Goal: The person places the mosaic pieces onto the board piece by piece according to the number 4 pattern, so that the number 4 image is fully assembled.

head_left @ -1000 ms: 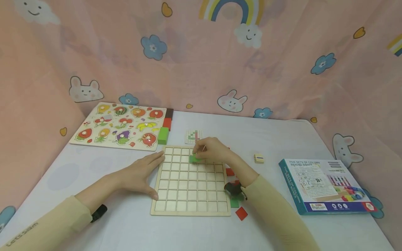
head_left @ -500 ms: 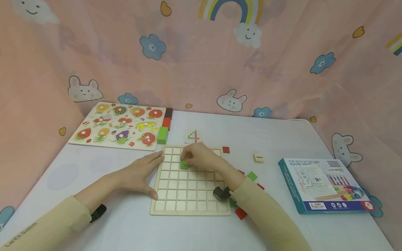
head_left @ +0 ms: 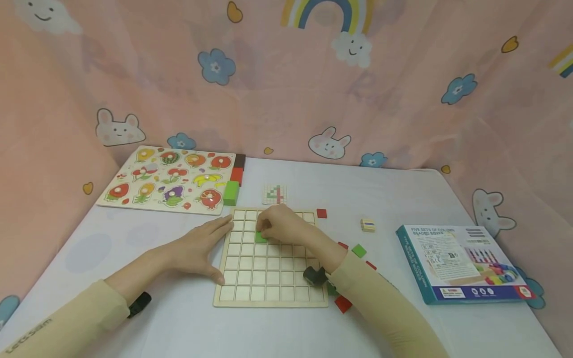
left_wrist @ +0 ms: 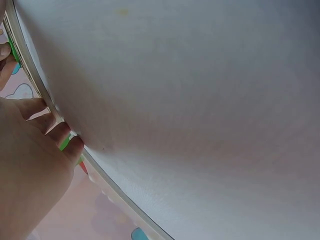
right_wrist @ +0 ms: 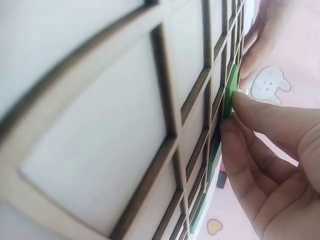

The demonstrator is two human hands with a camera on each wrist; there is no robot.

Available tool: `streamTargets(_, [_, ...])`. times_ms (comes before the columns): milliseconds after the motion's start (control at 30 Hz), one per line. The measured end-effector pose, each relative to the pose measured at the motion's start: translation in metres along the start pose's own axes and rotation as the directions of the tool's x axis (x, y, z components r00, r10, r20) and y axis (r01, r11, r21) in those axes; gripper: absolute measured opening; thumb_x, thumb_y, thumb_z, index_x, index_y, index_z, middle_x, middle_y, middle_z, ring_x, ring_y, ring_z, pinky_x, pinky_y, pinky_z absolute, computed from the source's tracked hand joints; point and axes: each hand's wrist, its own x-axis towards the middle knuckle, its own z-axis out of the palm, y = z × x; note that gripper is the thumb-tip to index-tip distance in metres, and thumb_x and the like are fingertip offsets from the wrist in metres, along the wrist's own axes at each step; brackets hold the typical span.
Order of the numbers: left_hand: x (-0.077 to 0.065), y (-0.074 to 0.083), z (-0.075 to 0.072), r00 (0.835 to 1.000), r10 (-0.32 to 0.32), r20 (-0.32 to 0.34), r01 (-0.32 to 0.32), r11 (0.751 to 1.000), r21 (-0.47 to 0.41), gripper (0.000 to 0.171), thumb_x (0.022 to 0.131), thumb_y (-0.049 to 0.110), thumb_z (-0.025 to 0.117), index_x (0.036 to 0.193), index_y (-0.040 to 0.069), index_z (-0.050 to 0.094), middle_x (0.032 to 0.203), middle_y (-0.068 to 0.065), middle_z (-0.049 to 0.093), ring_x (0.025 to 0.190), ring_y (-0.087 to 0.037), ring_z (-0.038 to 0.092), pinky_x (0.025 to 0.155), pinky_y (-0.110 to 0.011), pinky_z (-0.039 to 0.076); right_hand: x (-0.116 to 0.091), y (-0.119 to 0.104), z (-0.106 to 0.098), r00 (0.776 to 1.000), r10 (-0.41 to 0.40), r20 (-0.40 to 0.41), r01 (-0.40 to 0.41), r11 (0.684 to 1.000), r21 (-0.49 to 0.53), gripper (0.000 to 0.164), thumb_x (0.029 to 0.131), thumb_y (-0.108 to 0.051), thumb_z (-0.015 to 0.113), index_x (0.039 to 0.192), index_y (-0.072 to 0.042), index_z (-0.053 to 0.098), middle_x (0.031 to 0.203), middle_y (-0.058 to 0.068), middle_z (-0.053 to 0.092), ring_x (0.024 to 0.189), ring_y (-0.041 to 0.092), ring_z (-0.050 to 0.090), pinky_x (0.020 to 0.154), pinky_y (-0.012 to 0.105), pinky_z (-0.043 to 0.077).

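While pinching a green square tile [head_left: 261, 237] with curled fingertips, right hand [head_left: 281, 227] over upper cells of wooden grid board [head_left: 268, 278], centred on white counter [head_left: 403, 199]. Left hand [head_left: 197, 248] flat, fingers straight, pressing board's edge at 9 o'clock. Fruit puzzle [head_left: 170, 179] at 10 o'clock, blue box [head_left: 461, 263] at 3 o'clock. Pink cartoon curtain [head_left: 286, 74] behind.
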Motion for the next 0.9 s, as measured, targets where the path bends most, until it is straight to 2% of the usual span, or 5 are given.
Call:
streamTargets(200, [0.000, 0.000, 0.000, 1.000, -0.004, 0.000, 0.004, 1.000, -0.003, 0.131, 0.058, 0.077, 0.076, 0.156, 0.005, 0.026, 0.167, -0.014, 0.016, 0.152, -0.042, 0.022, 0.117, -0.064, 0.030, -0.001, 0.001, -0.002, 1.000, -0.007, 0.001, 0.007, 1.000, -0.026, 0.008, 0.089, -0.013, 0.072, 0.096, -0.015, 0.075, 0.082, -0.004, 0.070, 0.078, 0.009, 0.059, 0.073, 0.022, 0.051])
streamTargets(367, [0.000, 0.000, 0.000, 1.000, 0.000, -0.001, 0.000, 1.000, 0.001, 0.132, 0.058, 0.077, 0.077, 0.156, 0.004, 0.026, 0.167, -0.015, 0.016, 0.152, -0.042, 0.022, 0.117, -0.064, 0.029, -0.015, 0.013, -0.014, 1.000, 0.022, -0.015, -0.022, 1.000, -0.011, 0.011, 0.090, -0.014, 0.071, 0.101, -0.017, 0.074, 0.087, -0.005, 0.069, 0.083, 0.011, 0.059, 0.078, 0.027, 0.052])
streamTargets(600, [0.000, 0.000, 0.000, 1.000, 0.000, -0.003, 0.000, 1.000, 0.004, 0.132, 0.057, 0.077, 0.076, 0.155, 0.004, 0.026, 0.167, -0.015, 0.015, 0.152, -0.042, 0.022, 0.117, -0.065, 0.030, -0.049, 0.045, -0.045, 0.990, 0.139, -0.024, -0.137, 0.988, 0.069, 0.015, 0.090, -0.015, 0.070, 0.106, -0.015, 0.073, 0.090, -0.002, 0.068, 0.084, 0.015, 0.059, 0.076, 0.028, 0.052])
streamTargets(700, [0.000, 0.000, 0.000, 1.000, 0.000, -0.001, 0.000, 1.000, -0.002, 0.133, 0.057, 0.077, 0.077, 0.156, 0.004, 0.025, 0.167, -0.015, 0.015, 0.152, -0.042, 0.021, 0.117, -0.065, 0.029, -0.067, 0.057, -0.059, 0.983, 0.184, -0.011, -0.183, 0.981, 0.061, 0.019, 0.090, -0.015, 0.070, 0.108, -0.013, 0.072, 0.092, 0.000, 0.069, 0.085, 0.016, 0.060, 0.078, 0.029, 0.053])
streamTargets(900, [0.001, 0.000, 0.000, 1.000, 0.004, -0.001, -0.004, 1.000, -0.006, 0.133, 0.058, 0.076, 0.077, 0.156, 0.003, 0.025, 0.167, -0.015, 0.014, 0.152, -0.043, 0.021, 0.118, -0.064, 0.029, -0.104, 0.081, -0.083, 0.976, 0.215, 0.010, -0.216, 0.976, 0.035, 0.020, 0.089, -0.013, 0.071, 0.109, -0.012, 0.072, 0.093, 0.001, 0.069, 0.087, 0.017, 0.063, 0.078, 0.030, 0.055])
